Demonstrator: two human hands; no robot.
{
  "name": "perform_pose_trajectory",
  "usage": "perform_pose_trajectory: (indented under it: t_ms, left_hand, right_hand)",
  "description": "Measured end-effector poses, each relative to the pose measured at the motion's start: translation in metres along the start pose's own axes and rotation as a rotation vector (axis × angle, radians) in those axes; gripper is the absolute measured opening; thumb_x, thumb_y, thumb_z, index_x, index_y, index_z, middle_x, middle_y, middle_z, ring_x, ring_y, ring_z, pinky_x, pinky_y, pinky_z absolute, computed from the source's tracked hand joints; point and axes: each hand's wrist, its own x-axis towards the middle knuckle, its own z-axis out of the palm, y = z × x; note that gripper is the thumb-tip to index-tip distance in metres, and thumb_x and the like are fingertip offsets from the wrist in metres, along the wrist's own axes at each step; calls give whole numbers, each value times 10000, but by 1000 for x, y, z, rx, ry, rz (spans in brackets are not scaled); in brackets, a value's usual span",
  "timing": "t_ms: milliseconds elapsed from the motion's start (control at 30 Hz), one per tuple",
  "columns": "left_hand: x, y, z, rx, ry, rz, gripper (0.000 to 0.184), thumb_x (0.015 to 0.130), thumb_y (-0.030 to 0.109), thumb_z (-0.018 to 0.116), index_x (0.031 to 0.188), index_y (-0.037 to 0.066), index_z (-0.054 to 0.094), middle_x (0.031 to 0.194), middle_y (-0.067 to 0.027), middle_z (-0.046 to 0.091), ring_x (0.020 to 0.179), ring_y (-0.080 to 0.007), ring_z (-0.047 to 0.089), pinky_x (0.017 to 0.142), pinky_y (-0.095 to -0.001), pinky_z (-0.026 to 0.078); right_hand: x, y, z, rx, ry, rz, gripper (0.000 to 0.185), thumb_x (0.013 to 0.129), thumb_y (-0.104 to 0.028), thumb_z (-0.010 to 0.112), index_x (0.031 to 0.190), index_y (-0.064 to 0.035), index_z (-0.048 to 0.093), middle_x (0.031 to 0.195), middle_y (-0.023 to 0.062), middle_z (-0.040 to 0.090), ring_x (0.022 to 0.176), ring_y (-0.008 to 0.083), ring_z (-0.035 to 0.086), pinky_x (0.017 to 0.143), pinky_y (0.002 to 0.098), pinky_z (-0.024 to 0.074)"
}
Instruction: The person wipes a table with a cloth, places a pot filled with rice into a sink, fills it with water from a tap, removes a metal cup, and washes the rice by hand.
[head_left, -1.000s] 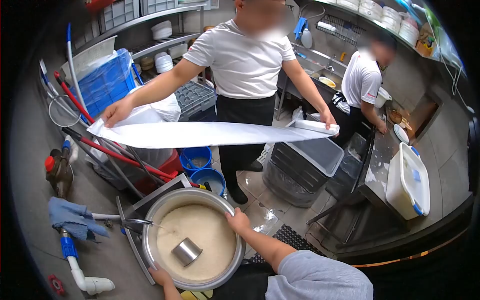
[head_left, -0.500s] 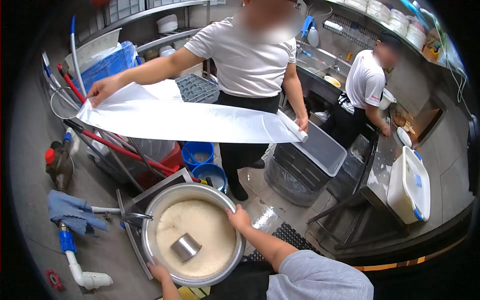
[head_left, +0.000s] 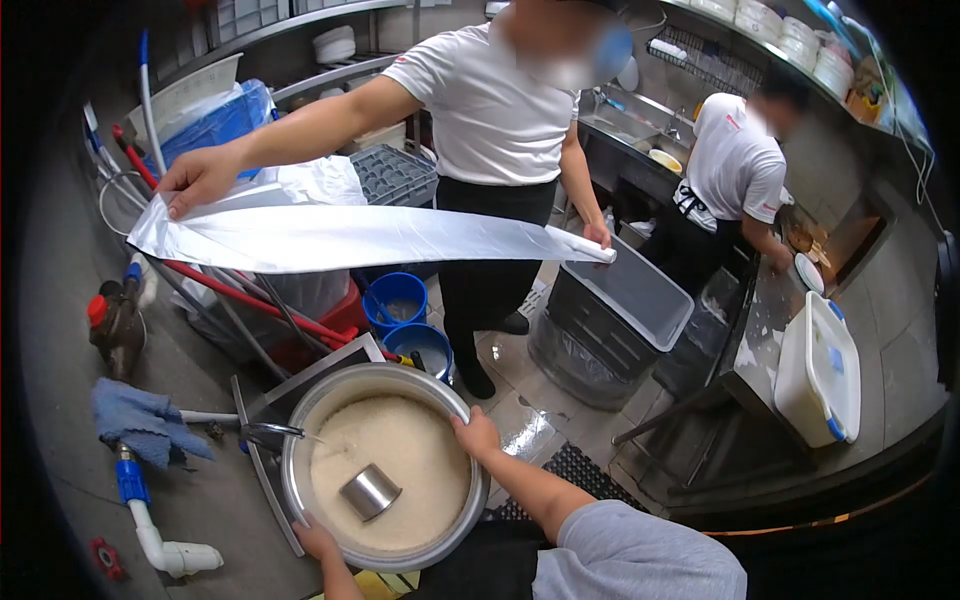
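A large round metal pot [head_left: 477, 500] holds pale grains in cloudy liquid, with a steel cup [head_left: 371, 492] resting tilted in it. Water runs from a metal spout [head_left: 272, 432] at the pot's left. My left hand [head_left: 318, 543] grips the rim at the lower left, its fingers partly hidden. On the upper right rim, my right hand [head_left: 477, 436] is closed round the edge. Beyond the pot a co-worker [head_left: 495, 110] stretches a white plastic sheet [head_left: 340, 236] between both hands, one end of it rolled.
Two blue buckets [head_left: 420, 347] with liquid stand behind the pot. A lidded dark bin [head_left: 610, 320] is right of the co-worker. Red-handled poles [head_left: 240, 303] lean at the left, near pipes with a blue cloth [head_left: 150, 420]. Another person [head_left: 735, 160] works at the counter, beside a white tub [head_left: 820, 370].
The co-worker has shifted the sheet leftward and stepped nearer, with the rolled end now further left. The person at the counter leans forward more. My hands stay on the rim.
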Motion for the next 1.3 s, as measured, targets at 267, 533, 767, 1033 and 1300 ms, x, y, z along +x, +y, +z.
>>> perform_pose_trajectory:
  t_ms: [267,533,767,1033,1300]
  left_hand:
    - [5,-8,6,-36,41,-13,439,916,344,496,1110,-50,504,1038,-263,599,955,-423,568,817,-446,442]
    - [-4,8,-7,8,9,-31,431,895,383,506,1063,-14,511,947,-288,610,916,-453,571,792,-488,437]
    - [0,-3,-3,33,44,-25,469,888,408,510,1059,-29,483,964,-297,605,907,-463,572,792,-498,442]
    - [3,-2,-2,29,3,-67,465,888,410,505,1084,-11,488,982,-288,607,928,-452,573,807,-492,443]
    - [-1,8,-10,23,-42,-107,484,884,408,509,1091,-29,485,1008,-295,596,949,-448,567,821,-484,442]
  right_hand:
    - [1,2,4,46,22,-1,458,840,-430,540,998,-1,509,965,281,612,938,441,577,829,484,436]
    - [0,2,7,19,41,-67,497,833,-411,565,1057,31,516,980,288,606,955,441,574,836,472,437]
    - [3,4,14,-14,70,-55,444,829,-394,569,971,26,536,958,286,609,927,441,578,813,471,445]
    - [3,4,12,-53,56,-41,471,827,-420,567,1011,11,517,953,294,611,931,448,580,823,485,445]
    - [2,5,13,-44,69,-52,470,829,-415,573,994,22,527,954,291,612,938,445,579,824,476,447]
